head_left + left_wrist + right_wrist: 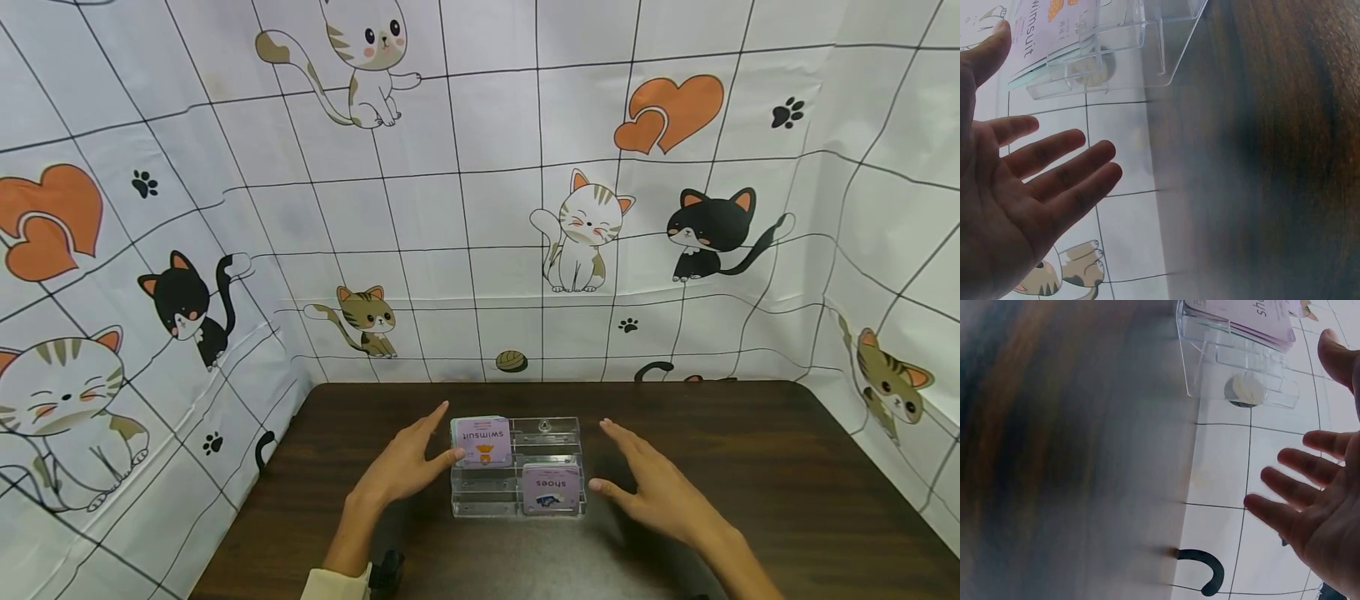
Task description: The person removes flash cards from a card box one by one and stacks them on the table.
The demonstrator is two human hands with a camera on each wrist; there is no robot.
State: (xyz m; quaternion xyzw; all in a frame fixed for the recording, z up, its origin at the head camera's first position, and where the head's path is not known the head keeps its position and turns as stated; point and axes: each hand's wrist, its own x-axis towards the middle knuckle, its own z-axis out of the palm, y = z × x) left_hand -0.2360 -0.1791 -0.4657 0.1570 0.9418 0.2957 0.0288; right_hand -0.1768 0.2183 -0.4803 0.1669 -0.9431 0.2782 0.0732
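A person's left hand [405,462] is holding its fingers straight, gripping nothing, with the thumb lying right by the swimsuit cards [483,442]; whether it is touching them is not showing clearly. The right hand [660,492] is likewise hovering wide and unladen, just beside the opposite side. The clear rack [486,485] is standing on the dark table [757,450] between them. 2 stacks are sitting in it, swimsuit at upper left and shoes cards [552,488] at lower right; upper right and lower left are showing none, so the work is seemingly standing partway
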